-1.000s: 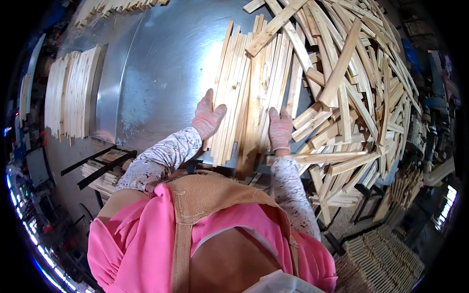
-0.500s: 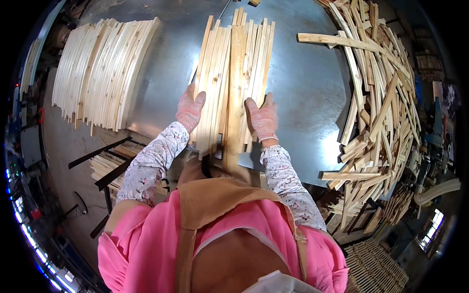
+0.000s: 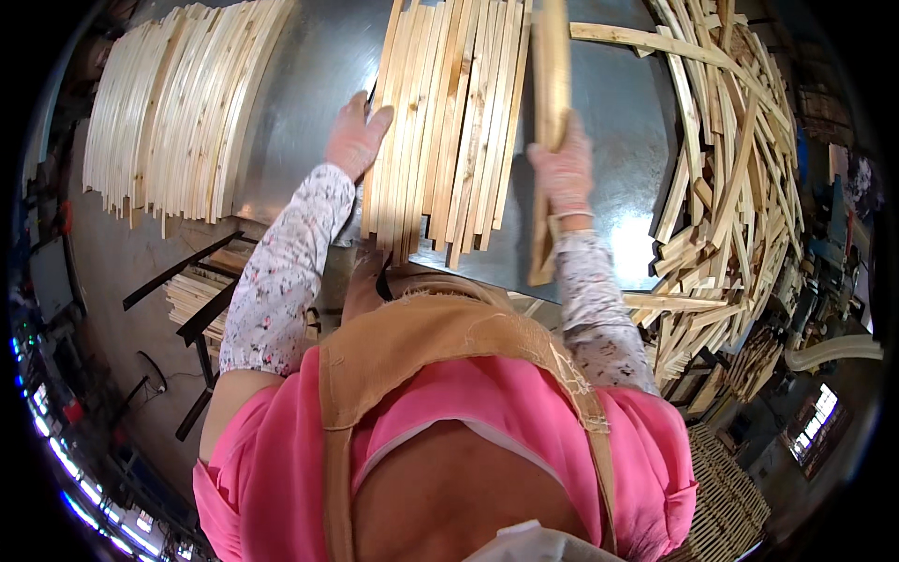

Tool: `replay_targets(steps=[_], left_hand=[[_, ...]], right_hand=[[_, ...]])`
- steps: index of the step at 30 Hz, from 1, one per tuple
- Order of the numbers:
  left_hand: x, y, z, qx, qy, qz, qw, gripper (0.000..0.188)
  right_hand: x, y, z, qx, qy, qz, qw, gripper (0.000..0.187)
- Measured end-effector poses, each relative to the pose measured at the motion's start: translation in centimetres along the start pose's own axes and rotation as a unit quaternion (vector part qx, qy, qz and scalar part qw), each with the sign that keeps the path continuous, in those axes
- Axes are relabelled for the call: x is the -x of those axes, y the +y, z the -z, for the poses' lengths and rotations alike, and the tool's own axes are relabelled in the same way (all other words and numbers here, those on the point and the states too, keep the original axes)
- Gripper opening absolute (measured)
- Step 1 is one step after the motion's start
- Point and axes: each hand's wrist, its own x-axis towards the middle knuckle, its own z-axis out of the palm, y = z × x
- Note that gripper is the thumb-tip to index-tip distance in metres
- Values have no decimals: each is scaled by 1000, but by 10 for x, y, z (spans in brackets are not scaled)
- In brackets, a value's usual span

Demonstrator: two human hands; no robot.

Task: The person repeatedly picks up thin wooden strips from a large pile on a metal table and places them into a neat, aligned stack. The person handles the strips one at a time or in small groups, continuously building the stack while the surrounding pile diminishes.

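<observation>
In front of me a row of light wooden strips [image 3: 440, 131] lies side by side on the metal table, their near ends uneven. My left hand [image 3: 356, 139], in a thin pale glove, rests against the left edge of this row, thumb apart from the stretched fingers. To the right of the row, my right hand [image 3: 564, 170] is closed round a wider wooden strip [image 3: 551, 70], which stands lengthwise, apart from the row. Part of that strip is hidden behind the hand, and it is slightly blurred.
A neat row of pale strips [image 3: 187, 103] lies at the left of the metal table [image 3: 300, 103]. On the right is a big jumbled heap of wooden strips [image 3: 726, 178], one reaching toward the middle. A black metal frame [image 3: 211, 323] with more strips stands below left.
My right hand has taken the wider strip off the top of the middle row and moved it right. The row's strips beneath now show. My left hand stays at the row's left edge.
</observation>
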Motion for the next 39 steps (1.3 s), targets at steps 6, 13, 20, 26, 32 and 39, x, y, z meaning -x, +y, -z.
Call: replay_targets(steps=[6,13,20,26,32,39], left_hand=[[-74,19,-3,-145,17,-73,987,75],[-62,47,-10,69,-4,38,997,66],[-45,15,-7,311,-43,61,947,82],[-66,110,137,327,27,-225,917,69],[-124,130,276,422,55,-348,836,80],[-37,29,248,573,-178,-215,770,68]], right_hand=[[-45,55,-4,193,89,116,970,79],[-75,-49,-49,6,-132,-29,991,94],[-65,-38,-85,-357,-115,-18,927,84],[-74,-159,24,-330,39,162,929,72],[-70,-287,87,-371,221,304,849,65],[-60,-198,-62,-166,117,276,940,64]])
